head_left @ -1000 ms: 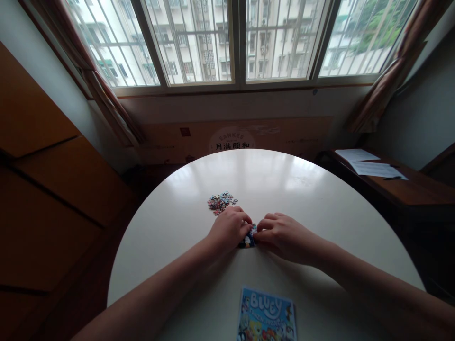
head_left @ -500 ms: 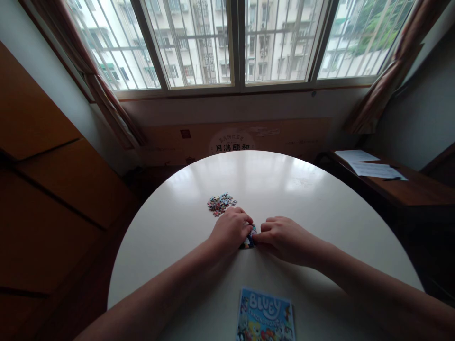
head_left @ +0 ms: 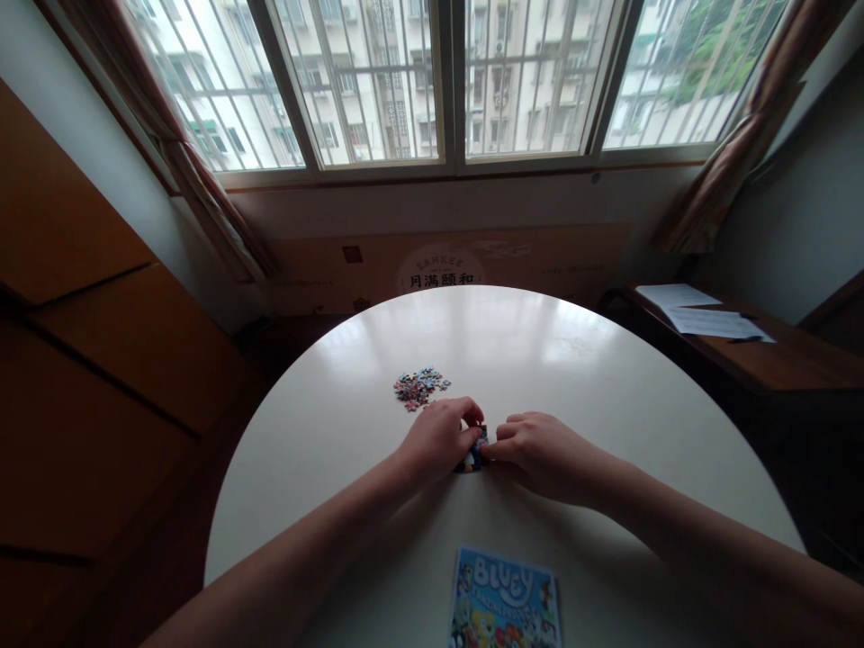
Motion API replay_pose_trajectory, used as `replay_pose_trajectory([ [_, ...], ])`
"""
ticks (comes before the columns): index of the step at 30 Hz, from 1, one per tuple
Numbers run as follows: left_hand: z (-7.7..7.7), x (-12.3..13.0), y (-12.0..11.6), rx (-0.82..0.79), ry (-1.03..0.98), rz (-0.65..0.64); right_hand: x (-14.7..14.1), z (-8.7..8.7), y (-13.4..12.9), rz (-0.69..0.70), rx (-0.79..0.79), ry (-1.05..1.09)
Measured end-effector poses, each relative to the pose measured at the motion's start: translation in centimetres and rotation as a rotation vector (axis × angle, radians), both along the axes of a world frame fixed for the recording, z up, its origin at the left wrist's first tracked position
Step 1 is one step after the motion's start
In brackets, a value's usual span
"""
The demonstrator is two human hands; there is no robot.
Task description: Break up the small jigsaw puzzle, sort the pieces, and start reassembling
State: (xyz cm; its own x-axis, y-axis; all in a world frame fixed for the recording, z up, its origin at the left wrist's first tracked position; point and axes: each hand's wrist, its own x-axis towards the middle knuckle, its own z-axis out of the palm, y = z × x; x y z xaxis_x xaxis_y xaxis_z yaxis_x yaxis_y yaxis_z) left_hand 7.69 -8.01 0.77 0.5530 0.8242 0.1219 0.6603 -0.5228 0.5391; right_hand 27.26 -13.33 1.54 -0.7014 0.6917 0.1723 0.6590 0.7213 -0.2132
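A small patch of joined jigsaw pieces (head_left: pixel 471 461) lies on the white table, dark blue with bits of white and orange. My left hand (head_left: pixel 442 434) covers its left part, with the index finger arched to the far edge and the thumb on top. From the right, my right hand (head_left: pixel 530 445) presses thumb and index finger at the patch's right edge, its other fingers curled in. Whether a loose piece is between the fingers is hidden. Beyond my left hand lies a pile of loose jigsaw pieces (head_left: pixel 418 386).
A blue Bluey puzzle box (head_left: pixel 506 601) lies near me on the round white table (head_left: pixel 324 405). To the right, a brown side table (head_left: pixel 796 364) bears paper sheets (head_left: pixel 715 322) and pens. A barred window and curtains are behind.
My left index finger has lifted into an arch and reached toward the patch's far edge, showing more of the pieces. The right hand has barely moved.
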Motion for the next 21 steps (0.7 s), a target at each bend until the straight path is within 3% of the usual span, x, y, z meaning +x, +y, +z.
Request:
replay_pose_trajectory([
  [8,1.2,-2.0,2.0,0.078,-0.056,0.142,-0.1,0.4,-0.1,-0.021,-0.021,-0.031],
  [16,1.4,-5.0,4.9,0.159,0.130,0.391,0.7,0.6,0.3,-0.057,-0.049,-0.055],
  [18,1.5,-5.1,4.7,0.210,0.151,0.393,1.3,0.9,0.4,-0.074,-0.067,-0.070],
  [21,1.8,-4.8,3.7,0.246,0.139,0.269,2.4,1.5,0.6,-0.103,-0.103,-0.082],
])
